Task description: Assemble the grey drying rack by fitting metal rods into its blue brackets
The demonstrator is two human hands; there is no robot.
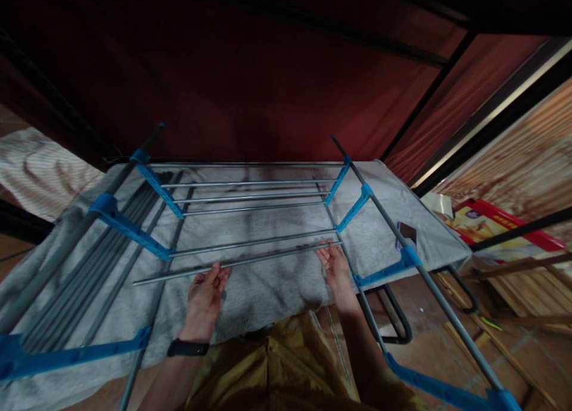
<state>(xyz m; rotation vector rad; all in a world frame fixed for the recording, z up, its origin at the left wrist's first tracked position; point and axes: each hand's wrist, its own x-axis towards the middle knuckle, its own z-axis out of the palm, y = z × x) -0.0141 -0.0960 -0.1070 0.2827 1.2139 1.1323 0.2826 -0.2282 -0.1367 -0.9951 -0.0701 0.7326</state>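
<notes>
Both hands hold one loose grey metal rod (250, 260) that lies crosswise over a drying-rack frame. My left hand (204, 298), with a black band on the wrist, has its fingers curled under the rod left of centre. My right hand (334, 268) pinches the rod near its right end, close to a blue plastic bracket (353, 210). Several rods (250, 196) sit fixed between the blue brackets farther away. The frame's grey side tubes (384, 217) run along both sides.
A grey-white cloth (268, 292) covers the surface under the rack. A bundle of spare grey rods (89, 262) lies at the left. A dark phone (406, 233) rests on the cloth at the right. A red printed box (487, 223) and wooden slats (527, 292) lie at the far right.
</notes>
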